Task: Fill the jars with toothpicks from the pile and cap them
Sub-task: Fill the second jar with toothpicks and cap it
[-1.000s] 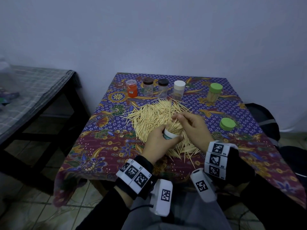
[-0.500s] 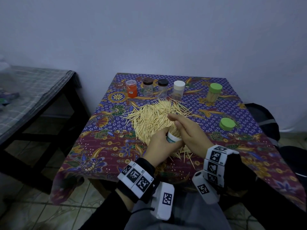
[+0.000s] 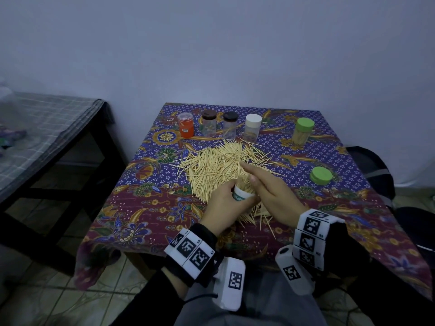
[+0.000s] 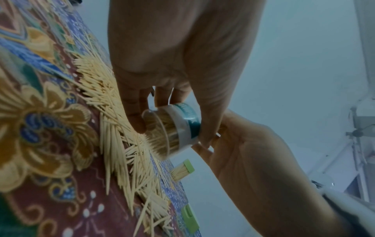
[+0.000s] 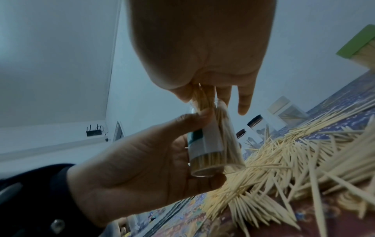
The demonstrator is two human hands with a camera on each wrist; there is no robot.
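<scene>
My left hand (image 3: 223, 203) grips a clear jar (image 3: 241, 196) with a white and teal label, tilted just above the near edge of the toothpick pile (image 3: 216, 165). The jar (image 5: 211, 144) is packed with toothpicks. My right hand (image 3: 270, 191) lies over the jar's mouth; its thumb and fingers pinch a small bundle of toothpicks (image 5: 202, 99) that stands in the opening, with one finger stretched out past the jar. From the left wrist I see the jar's base (image 4: 160, 133) close over the pile. A loose green lid (image 3: 321, 175) lies to the right on the tablecloth.
Along the table's far edge stand an orange jar (image 3: 186, 125), two brown-lidded jars (image 3: 209, 123), a white-lidded jar (image 3: 253, 124) and a green-capped jar of toothpicks (image 3: 303, 130). A dark side table (image 3: 47, 128) stands left. Dark bags (image 3: 369, 170) sit at the right.
My right hand's fingers have straightened and stretched forward over the jar's mouth. The left hand has kept its hold on the jar, which sits slightly lower and nearer.
</scene>
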